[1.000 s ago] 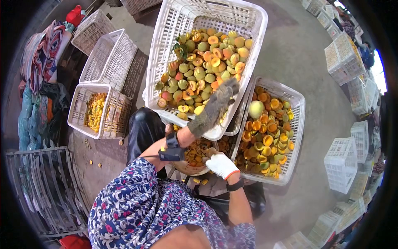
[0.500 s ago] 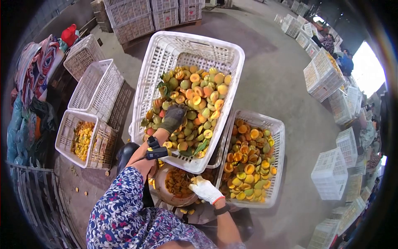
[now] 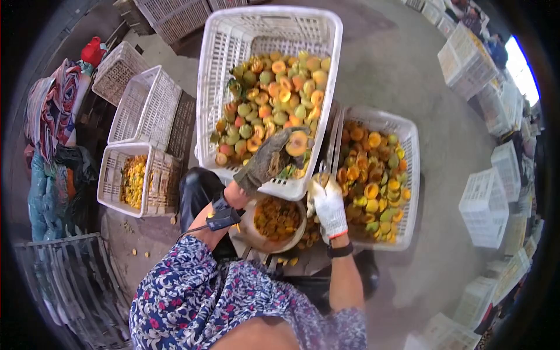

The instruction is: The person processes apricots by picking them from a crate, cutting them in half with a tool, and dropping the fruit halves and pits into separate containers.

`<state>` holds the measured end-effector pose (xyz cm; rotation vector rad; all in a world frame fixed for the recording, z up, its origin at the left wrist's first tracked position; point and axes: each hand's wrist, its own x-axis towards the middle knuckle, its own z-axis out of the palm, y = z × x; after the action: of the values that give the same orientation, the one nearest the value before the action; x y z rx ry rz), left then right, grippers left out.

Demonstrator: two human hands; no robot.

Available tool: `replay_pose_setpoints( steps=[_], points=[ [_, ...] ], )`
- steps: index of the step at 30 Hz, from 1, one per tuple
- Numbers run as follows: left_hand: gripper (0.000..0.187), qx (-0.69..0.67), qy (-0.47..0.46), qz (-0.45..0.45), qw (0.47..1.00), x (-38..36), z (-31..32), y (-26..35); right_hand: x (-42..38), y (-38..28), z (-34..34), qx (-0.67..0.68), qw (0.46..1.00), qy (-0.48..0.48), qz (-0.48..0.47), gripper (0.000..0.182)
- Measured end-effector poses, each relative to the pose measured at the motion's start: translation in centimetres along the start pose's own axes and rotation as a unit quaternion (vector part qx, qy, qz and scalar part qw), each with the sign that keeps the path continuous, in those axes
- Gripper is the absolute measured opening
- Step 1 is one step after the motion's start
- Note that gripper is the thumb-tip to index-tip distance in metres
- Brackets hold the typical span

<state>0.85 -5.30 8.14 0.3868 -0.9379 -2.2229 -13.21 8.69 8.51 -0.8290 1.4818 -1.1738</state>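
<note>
My left hand (image 3: pixel 269 160), in a dark glove, holds a halved yellow fruit (image 3: pixel 297 143) with its cut face showing, over the near edge of the large white crate (image 3: pixel 206 87) of whole and cut fruit. My right hand (image 3: pixel 328 201), in a white glove, is closed around a small metal tool (image 3: pixel 322 169) that is only partly visible. It is between that crate and a second crate (image 3: pixel 410 192) full of hollowed fruit halves. Below the large crate is a round bowl (image 3: pixel 248 224) with orange pieces in it.
At the left are white crates (image 3: pixel 129 116), one holding yellow pieces (image 3: pixel 133 181), beside piled cloth and bags (image 3: pixel 46 192) and a metal rack (image 3: pixel 70 274). More crates (image 3: pixel 483 204) line the right side, where people are partly visible farther back.
My left hand has come back from the fruit pile toward me, now with a cut fruit. My right hand has moved up and right, away from the bowl. The view has shifted.
</note>
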Motion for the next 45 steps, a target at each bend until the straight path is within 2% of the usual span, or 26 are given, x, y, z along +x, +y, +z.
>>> replay_pose_setpoints(
  steps=[1, 2, 4, 7, 11, 14, 15, 18, 20, 21, 22, 24, 27, 29, 31, 32, 33, 35, 36, 37, 38, 41, 42, 43, 44, 45],
  points=[
    [0.046, -0.013, 0.050, -0.015, 0.999, -0.2, 1.5, 0.1, -0.3, -0.9, 0.1, 0.003, 1.000, 0.014, -0.022, 0.016],
    [0.047, 0.071, -0.002, -0.006, 0.997, -0.5, 1.5, 0.1, -0.6, -1.3, 0.3, -0.003, 0.999, 0.023, -0.040, 0.017],
    [0.050, 0.073, -0.001, -0.028, 0.997, -0.6, 2.6, -0.2, 0.0, -0.3, 0.6, -0.013, 0.996, 0.036, -0.086, 0.018],
    [0.054, 0.126, -0.006, -0.015, 0.992, -0.8, 3.0, -1.4, 0.0, 0.5, 0.4, -0.180, 0.951, 0.082, -0.238, 0.022],
    [0.060, 0.219, -0.020, 0.041, 0.975, -0.8, 3.1, -2.2, 0.1, 0.7, 0.4, -0.107, 0.985, 0.064, -0.122, 0.024],
    [0.059, 0.242, -0.026, 0.053, 0.968, -0.8, 2.7, -3.0, 0.2, 1.1, 0.2, -0.234, 0.931, 0.089, -0.264, 0.021],
    [0.059, 0.263, -0.025, 0.079, 0.961, -0.8, 2.8, -3.3, 0.2, 1.1, 0.2, -0.234, 0.932, 0.090, -0.263, 0.021],
    [0.057, 0.300, -0.006, 0.107, 0.948, -0.7, 3.0, -4.0, 0.4, 1.6, 0.6, -0.167, 0.959, 0.096, -0.210, 0.020],
    [0.057, 0.328, 0.012, 0.119, 0.937, -1.0, 3.1, -4.5, 0.6, 3.1, 0.8, -0.090, 0.987, 0.046, -0.128, 0.015],
    [0.057, 0.328, 0.011, 0.118, 0.937, -1.0, 3.0, -4.6, 0.5, 2.6, 0.9, -0.089, 0.987, 0.047, -0.127, 0.015],
    [0.058, 0.310, 0.014, 0.109, 0.944, -1.0, 2.7, -4.8, 0.3, 1.5, 1.0, -0.001, 0.998, 0.007, -0.066, 0.014],
    [0.060, 0.283, 0.015, 0.102, 0.954, -1.1, 2.3, -5.1, -0.7, -1.2, 0.9, 0.200, 0.973, -0.064, 0.094, 0.011],
    [0.061, 0.262, -0.017, 0.086, 0.961, -1.2, 1.8, -5.2, -0.5, -0.9, 0.1, 0.202, 0.967, -0.103, 0.117, 0.011],
    [0.062, 0.284, -0.048, 0.061, 0.956, -1.0, 1.4, -4.1, -0.2, -0.3, 0.3, 0.167, 0.978, -0.086, 0.095, 0.013],
    [0.059, 0.063, -0.029, -0.077, 0.995, -1.0, 1.9, -3.2, -0.4, 0.2, 1.1, 0.065, 0.993, -0.045, 0.088, 0.013],
    [0.053, 0.064, 0.012, -0.059, 0.996, -1.1, 2.9, -2.9, 0.4, 2.8, 1.5, -0.006, 0.999, -0.039, -0.009, 0.011],
    [0.050, 0.021, 0.018, -0.084, 0.996, -0.3, 1.3, -3.7, 1.1, 6.1, 1.7, -0.172, 0.960, -0.015, -0.221, 0.009],
    [0.049, 0.103, 0.075, -0.105, 0.986, -0.3, 1.2, -3.9, 0.5, 4.2, 2.1, 0.007, 0.998, -0.030, -0.048, 0.007],
    [0.047, 0.478, -0.004, 0.150, 0.865, -0.6, 0.7, -4.5, 0.0, 2.3, 2.1, 0.083, 0.995, -0.048, 0.031, 0.007],
    [0.047, 0.270, 0.082, -0.017, 0.959, -1.0, 2.6, -3.9, -0.5, 0.9, 2.0, 0.156, 0.979, -0.068, 0.110, 0.006],
    [0.046, 0.237, 0.093, -0.032, 0.967, -1.2, 1.9, -4.4, -0.7, 0.6, 1.6, 0.188, 0.969, -0.103, 0.120, 0.008],
    [0.048, 0.194, -0.026, -0.007, 0.981, -1.6, 0.9, -4.2, -0.9, 2.3, 1.4, 0.210, 0.953, -0.171, 0.134, 0.017],
    [0.049, 0.279, -0.049, 0.050, 0.958, -2.0, 1.5, -3.5, -1.3, 1.1, 1.0, 0.221, 0.936, -0.202, 0.187, 0.018],
    [0.050, 0.362, -0.070, 0.105, 0.924, -2.3, 1.9, -3.0, -1.6, 0.1, 1.4, 0.141, 0.955, -0.187, 0.180, 0.020],
    [0.049, 0.269, -0.117, 0.044, 0.955, -2.0, 0.4, -3.9, -1.4, 0.4, 1.5, 0.108, 0.959, -0.190, 0.183, 0.019],
    [0.049, 0.269, -0.116, 0.049, 0.955, -2.1, 0.1, -4.2, -1.4, 0.8, 1.7, 0.077, 0.960, -0.192, 0.186, 0.018]
  ],
)
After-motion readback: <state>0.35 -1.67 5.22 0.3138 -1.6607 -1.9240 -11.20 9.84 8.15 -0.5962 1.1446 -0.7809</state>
